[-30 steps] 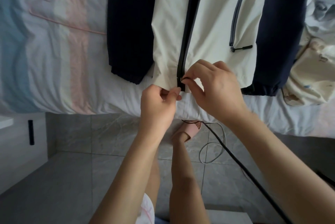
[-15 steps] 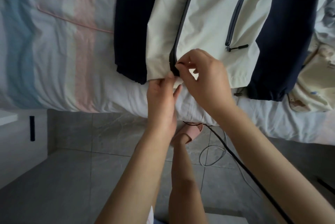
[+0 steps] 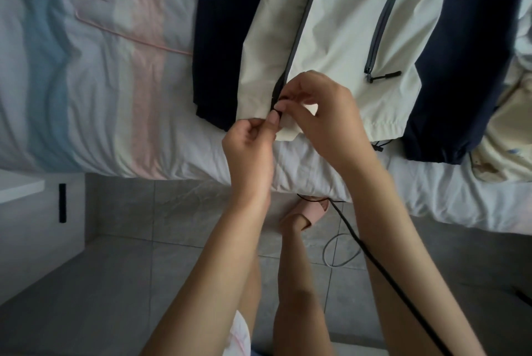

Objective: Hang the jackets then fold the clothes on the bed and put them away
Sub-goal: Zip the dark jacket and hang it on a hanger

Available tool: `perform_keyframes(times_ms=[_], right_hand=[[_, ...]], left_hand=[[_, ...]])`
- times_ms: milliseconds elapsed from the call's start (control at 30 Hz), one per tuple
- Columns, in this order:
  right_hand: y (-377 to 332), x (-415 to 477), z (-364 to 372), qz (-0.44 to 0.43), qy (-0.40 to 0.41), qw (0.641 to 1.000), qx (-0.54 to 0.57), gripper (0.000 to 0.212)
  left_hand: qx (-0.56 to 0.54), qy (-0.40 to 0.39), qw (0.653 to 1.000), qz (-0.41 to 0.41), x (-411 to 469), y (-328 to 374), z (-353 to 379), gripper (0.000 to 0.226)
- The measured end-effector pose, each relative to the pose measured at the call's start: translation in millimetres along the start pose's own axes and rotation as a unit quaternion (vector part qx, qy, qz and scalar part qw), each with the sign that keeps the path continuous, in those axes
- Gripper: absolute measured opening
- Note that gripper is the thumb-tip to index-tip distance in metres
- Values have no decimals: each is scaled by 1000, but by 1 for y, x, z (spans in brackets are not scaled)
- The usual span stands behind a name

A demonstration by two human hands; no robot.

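A cream jacket (image 3: 339, 24) with navy sleeves lies flat on the bed (image 3: 100, 102), its hem at the near edge. My left hand (image 3: 250, 148) pinches the hem's left front corner at the bottom of the dark zipper (image 3: 296, 47). My right hand (image 3: 322, 113) pinches the zipper's bottom end on the right front panel, fingertips close to my left thumb. The slider itself is hidden by my fingers. A pink wire hanger (image 3: 135, 15) lies on the sheet to the left of the jacket.
More crumpled clothes (image 3: 506, 125) lie at the bed's right edge. A white nightstand (image 3: 31, 211) stands at the left. On the grey tile floor are a pink slipper (image 3: 305, 211), a black cable (image 3: 383, 278) and a grey cable loop (image 3: 336, 252).
Both hands stayed at the zipper's bottom end while their fingers shifted slightly. The view moved a little, so the jacket sits further right in frame.
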State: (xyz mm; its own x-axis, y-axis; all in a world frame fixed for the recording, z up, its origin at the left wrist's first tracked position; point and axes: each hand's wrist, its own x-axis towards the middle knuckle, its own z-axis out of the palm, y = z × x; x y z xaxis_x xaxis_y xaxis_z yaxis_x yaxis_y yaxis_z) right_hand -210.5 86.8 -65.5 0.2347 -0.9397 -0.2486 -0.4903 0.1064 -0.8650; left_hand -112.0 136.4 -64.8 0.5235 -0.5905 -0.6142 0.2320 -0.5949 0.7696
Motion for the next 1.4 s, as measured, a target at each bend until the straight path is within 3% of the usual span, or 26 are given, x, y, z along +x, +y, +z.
perform_keyframes(times_ms=[333,700,933,1100,1200,1400], right_hand=[[-9,-20,26,-106,133,967,-189,8],[-17,-23,25,-84,183,967,-156,11],[-21,-23,26,-85,162,972,-150,10],[-24,-31,22,-49,120,990,-64,2],[-25,-37,25,-27,154,987,-46,8],[-26,-46,39,17,195,980,-41,10]], left_hand=[[8,-45,999,10,-4,10,-13,20],[12,-46,999,5,-12,18,-11,22],[2,-46,999,-23,-10,20,-17,19],[-20,-56,997,-40,-9,23,-20,18],[-69,-84,991,-80,-11,21,-22,17],[-91,-35,993,-72,-16,9,-20,15]])
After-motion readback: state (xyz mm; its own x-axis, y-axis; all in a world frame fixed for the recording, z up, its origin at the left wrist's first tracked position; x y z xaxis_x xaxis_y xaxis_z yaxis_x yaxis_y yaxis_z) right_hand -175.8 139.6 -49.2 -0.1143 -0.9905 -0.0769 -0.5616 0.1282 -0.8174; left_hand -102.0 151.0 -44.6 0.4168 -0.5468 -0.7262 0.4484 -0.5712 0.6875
